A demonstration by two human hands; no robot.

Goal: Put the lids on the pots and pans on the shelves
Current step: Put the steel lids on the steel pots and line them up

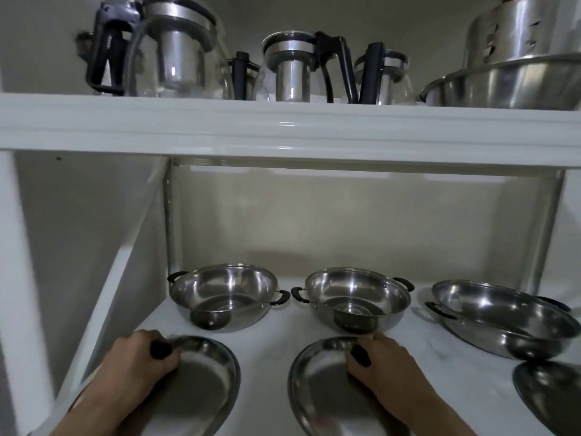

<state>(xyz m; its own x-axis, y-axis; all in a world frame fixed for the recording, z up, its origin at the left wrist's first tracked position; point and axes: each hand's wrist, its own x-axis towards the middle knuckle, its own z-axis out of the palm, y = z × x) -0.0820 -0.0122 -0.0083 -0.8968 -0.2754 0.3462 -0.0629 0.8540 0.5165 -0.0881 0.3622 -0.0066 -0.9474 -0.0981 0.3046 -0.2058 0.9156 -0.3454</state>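
Note:
Three open steel pots with black handles stand in a row on the lower shelf: a left pot [224, 295], a middle pot [356, 298] and a wider right pot [506, 319]. In front of them lie steel lids. My left hand [138, 360] grips the black knob of the left lid [204, 382]. The middle lid [320, 391] has its black knob held by my right hand [386, 363]. A third lid [547, 388] lies untouched at the right edge, partly cut off.
The white upper shelf [289, 130] overhangs the pots and carries several glass teapots [176, 51] with black handles and stacked steel bowls [509, 80]. A white side wall [78, 247] closes the left, and a metal upright [547, 234] stands at the right.

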